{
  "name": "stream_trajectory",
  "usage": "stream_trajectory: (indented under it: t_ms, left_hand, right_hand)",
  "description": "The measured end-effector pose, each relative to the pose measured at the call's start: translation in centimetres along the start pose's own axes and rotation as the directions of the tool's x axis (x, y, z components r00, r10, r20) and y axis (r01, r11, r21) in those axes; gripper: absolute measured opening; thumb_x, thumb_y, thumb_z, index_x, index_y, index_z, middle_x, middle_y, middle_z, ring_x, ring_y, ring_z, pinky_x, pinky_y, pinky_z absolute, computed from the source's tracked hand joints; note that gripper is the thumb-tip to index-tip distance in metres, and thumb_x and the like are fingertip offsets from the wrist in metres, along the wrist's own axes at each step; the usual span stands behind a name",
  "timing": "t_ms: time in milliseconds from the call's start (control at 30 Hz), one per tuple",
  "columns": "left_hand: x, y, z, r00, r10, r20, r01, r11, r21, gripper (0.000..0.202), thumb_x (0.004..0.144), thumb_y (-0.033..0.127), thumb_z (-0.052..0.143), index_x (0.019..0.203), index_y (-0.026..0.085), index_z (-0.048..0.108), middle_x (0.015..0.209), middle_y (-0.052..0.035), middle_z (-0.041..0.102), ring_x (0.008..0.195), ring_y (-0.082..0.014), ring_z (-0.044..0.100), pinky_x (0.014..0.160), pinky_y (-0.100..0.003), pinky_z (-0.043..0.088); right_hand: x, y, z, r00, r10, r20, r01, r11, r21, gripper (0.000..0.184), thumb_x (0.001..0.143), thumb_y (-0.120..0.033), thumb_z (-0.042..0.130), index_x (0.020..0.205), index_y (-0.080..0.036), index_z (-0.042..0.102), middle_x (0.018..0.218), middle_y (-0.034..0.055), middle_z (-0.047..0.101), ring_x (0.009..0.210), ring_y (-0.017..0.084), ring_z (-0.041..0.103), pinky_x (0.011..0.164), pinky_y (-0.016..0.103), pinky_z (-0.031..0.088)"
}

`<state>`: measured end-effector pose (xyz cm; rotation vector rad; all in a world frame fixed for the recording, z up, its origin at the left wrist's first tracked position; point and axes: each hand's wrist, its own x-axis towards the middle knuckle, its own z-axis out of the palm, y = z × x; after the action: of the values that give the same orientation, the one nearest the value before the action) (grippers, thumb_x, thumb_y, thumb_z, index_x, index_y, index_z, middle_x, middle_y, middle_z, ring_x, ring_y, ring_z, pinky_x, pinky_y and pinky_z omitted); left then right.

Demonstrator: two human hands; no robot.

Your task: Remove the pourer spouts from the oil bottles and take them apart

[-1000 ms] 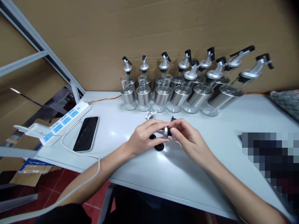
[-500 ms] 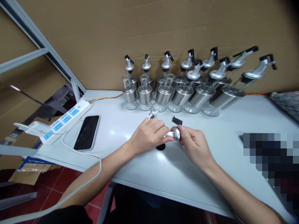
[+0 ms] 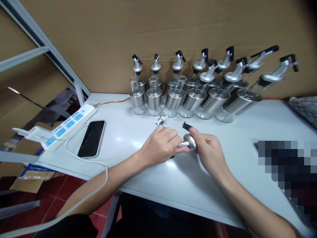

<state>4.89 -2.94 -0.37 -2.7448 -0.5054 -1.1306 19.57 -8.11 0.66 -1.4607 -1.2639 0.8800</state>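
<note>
Both my hands meet over the middle of the white table point(image 3: 188, 185). My right hand point(image 3: 209, 152) is closed round the round base of a silver pourer spout point(image 3: 188, 142). My left hand point(image 3: 162, 147) is closed too, its fingertips pinching the thin end of the same spout. A small black plastic piece point(image 3: 187, 126) lies on the table just behind my right hand. Another loose silver spout part point(image 3: 161, 121) lies behind my left hand. A dark round part under my left hand is mostly hidden.
Two rows of steel-and-glass dispenser bottles point(image 3: 189, 96) stand against the cardboard wall at the back. A black phone point(image 3: 92, 138) and a white power strip point(image 3: 70, 124) with its cable lie at the left. A blurred dark patch covers the right edge.
The spout has turned in my hands, its round base now facing the camera in my right hand. The black piece that was at my right fingertips now lies on the table behind them.
</note>
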Motion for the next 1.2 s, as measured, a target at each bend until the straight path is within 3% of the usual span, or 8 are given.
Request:
stream_trajectory:
  t_ms: [267, 467, 533, 633, 767, 833, 1000, 1200]
  left_hand:
    - [0.4, -0.3, -0.6, 0.985, -0.119, 0.125, 0.155, 0.926, -0.345, 0.057, 0.099, 0.047, 0.013, 0.061, 0.017, 0.043, 0.055, 0.0011, 0.048, 0.052, -0.0104, 0.04, 0.061, -0.029, 0.03]
    - [1.0, -0.7, -1.6, 0.947, -0.163, 0.276, 0.298, 0.765, -0.571, 0.058, 0.097, 0.052, 0.014, 0.058, 0.018, 0.041, 0.054, 0.0026, 0.046, 0.051, -0.0104, 0.031, 0.065, -0.029, 0.034]
    - [1.0, -1.0, -1.9, 0.915, -0.189, 0.356, 0.379, 0.702, -0.603, 0.06, 0.095, 0.058, 0.015, 0.057, 0.018, 0.039, 0.054, 0.0028, 0.043, 0.053, -0.0108, 0.031, 0.066, -0.03, 0.034]
    - [0.9, -1.4, -1.9, 0.853, -0.236, 0.466, 0.511, 0.562, -0.65, 0.06, 0.092, 0.063, 0.019, 0.055, 0.018, 0.034, 0.053, 0.0034, 0.035, 0.055, -0.0111, 0.03, 0.067, -0.031, 0.033]
    - [0.7, -1.8, -1.4, 0.775, -0.24, 0.584, 0.63, 0.234, -0.74, 0.056, 0.088, 0.064, 0.034, 0.055, 0.019, 0.028, 0.053, 0.0054, 0.025, 0.051, -0.0088, 0.023, 0.053, -0.028, 0.025]
    - [0.6, -2.0, -1.3, 0.731, -0.246, 0.636, 0.67, 0.08, -0.738, 0.056, 0.083, 0.067, 0.041, 0.055, 0.02, 0.027, 0.053, 0.007, 0.02, 0.048, -0.0071, 0.017, 0.048, -0.026, 0.019]
    - [0.6, -2.6, -1.1, 0.628, -0.267, 0.732, 0.729, -0.13, -0.672, 0.062, 0.073, 0.071, 0.053, 0.053, 0.021, 0.021, 0.05, 0.0095, 0.016, 0.045, -0.0036, 0.012, 0.043, -0.022, 0.013]
    - [0.2, -3.2, -0.5, 0.649, -0.242, 0.721, 0.693, -0.202, -0.692, 0.06, 0.082, 0.066, 0.046, 0.052, 0.022, 0.02, 0.044, 0.0097, 0.017, 0.038, -0.0024, 0.016, 0.039, -0.022, 0.012]
  right_hand:
    - [-1.2, -0.3, 0.8, 0.99, -0.105, -0.094, 0.116, 0.986, 0.122, 0.059, 0.083, -0.065, 0.045, 0.048, -0.02, 0.032, 0.047, -0.002, 0.028, 0.044, 0.01, 0.025, 0.04, 0.025, 0.023]
    - [-1.9, -0.1, 0.3, 0.932, -0.346, -0.106, 0.332, 0.935, -0.126, 0.053, 0.092, -0.054, 0.036, 0.052, -0.02, 0.031, 0.049, -0.0021, 0.026, 0.044, 0.01, 0.025, 0.043, 0.026, 0.023]
    - [-1.7, 0.0, 0.0, 0.881, -0.469, -0.056, 0.449, 0.868, -0.214, 0.048, 0.095, -0.046, 0.035, 0.054, -0.02, 0.034, 0.049, -0.0019, 0.031, 0.044, 0.011, 0.028, 0.044, 0.027, 0.025]
    - [-1.0, 0.3, -0.6, 0.745, -0.666, 0.04, 0.636, 0.691, -0.345, 0.04, 0.097, -0.035, 0.036, 0.059, -0.021, 0.04, 0.049, -0.0011, 0.038, 0.044, 0.012, 0.033, 0.047, 0.027, 0.028]
    - [0.5, 0.4, -1.5, 0.533, -0.815, 0.229, 0.779, 0.367, -0.508, 0.036, 0.096, -0.032, 0.038, 0.063, -0.021, 0.048, 0.053, 0.0026, 0.048, 0.05, 0.015, 0.041, 0.051, 0.029, 0.033]
    - [1.2, 0.3, -1.8, 0.474, -0.823, 0.313, 0.801, 0.255, -0.541, 0.035, 0.096, -0.034, 0.038, 0.067, -0.02, 0.051, 0.057, 0.0042, 0.052, 0.054, 0.016, 0.045, 0.054, 0.03, 0.035]
    - [2.2, 0.1, -1.7, 0.425, -0.805, 0.413, 0.819, 0.148, -0.554, 0.024, 0.096, -0.03, 0.039, 0.079, -0.019, 0.052, 0.069, 0.0052, 0.056, 0.062, 0.017, 0.048, 0.061, 0.031, 0.039]
    - [2.9, 0.2, -1.3, 0.414, -0.808, 0.42, 0.83, 0.146, -0.538, 0.008, 0.095, -0.021, 0.041, 0.1, -0.019, 0.047, 0.087, 0.0093, 0.059, 0.076, 0.021, 0.053, 0.068, 0.036, 0.042]
